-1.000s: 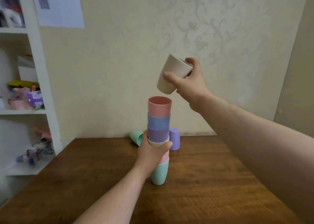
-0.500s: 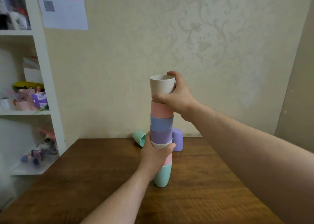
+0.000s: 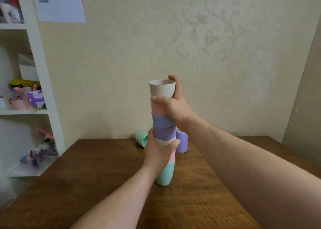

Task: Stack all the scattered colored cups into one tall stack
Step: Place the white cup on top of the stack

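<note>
A stack of several nested cups point(image 3: 163, 126) stands on the wooden table point(image 3: 104, 176), mint at the bottom, then pink, beige, purple, blue and pink. A beige cup point(image 3: 162, 88) sits upright in the top of it. My right hand point(image 3: 173, 103) is wrapped around that beige cup and the pink one under it. My left hand point(image 3: 159, 152) grips the lower part of the stack. Behind the stack a mint cup point(image 3: 141, 139) lies on its side and a purple cup point(image 3: 182, 142) stands upside down, partly hidden.
A white shelf unit point(image 3: 41, 82) with boxes and small clutter stands at the left, close to the table's left edge. A wallpapered wall runs right behind the table, with a paper sheet point(image 3: 59, 3) pinned on it. The table's right edge lies near the room's corner.
My right hand brought the tilted beige cup down from above, turned it upright and set it into the pink cup on top of the stack. My left hand kept its grip.
</note>
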`<state>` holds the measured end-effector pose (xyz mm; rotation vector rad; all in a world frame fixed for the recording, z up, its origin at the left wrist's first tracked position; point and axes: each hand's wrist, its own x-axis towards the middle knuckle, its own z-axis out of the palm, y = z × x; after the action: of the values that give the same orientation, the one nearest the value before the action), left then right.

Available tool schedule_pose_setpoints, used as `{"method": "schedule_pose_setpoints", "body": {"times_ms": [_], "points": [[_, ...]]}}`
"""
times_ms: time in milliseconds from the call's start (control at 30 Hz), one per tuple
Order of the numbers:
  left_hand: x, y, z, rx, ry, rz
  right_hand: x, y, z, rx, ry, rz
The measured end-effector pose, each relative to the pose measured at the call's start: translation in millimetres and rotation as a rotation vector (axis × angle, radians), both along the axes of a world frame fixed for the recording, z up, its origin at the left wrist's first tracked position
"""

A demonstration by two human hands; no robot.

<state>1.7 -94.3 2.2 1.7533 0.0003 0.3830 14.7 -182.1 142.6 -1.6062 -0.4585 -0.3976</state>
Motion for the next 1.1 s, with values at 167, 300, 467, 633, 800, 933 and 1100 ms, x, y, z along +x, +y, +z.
{"method": "schedule_pose_setpoints", "body": {"times_ms": [167,300,467,633,800,933,1100], "points": [[12,3,-4,-0.013,-0.003,0.041,12,3,-5,0.009,0.000,0.026],[20,6,-5,0.001,0.000,0.036,24,0,-5,0.112,0.052,0.039],[33,7,-6,0.020,-0.007,0.045,36,-4,-7,0.100,0.037,0.045],[51,9,0,0.003,0.002,0.024,58,-27,-6,0.027,0.114,0.131],[71,12,-11,-0.031,-0.058,0.025,115,-72,-45,-0.197,0.169,-0.313],[79,12,-18,-0.026,-0.083,0.031,152,-80,-100,-1.435,0.092,-0.358],[84,16,-23,-0.009,-0.088,0.008,164,-65,-160,-1.926,-0.052,-0.395]]}}
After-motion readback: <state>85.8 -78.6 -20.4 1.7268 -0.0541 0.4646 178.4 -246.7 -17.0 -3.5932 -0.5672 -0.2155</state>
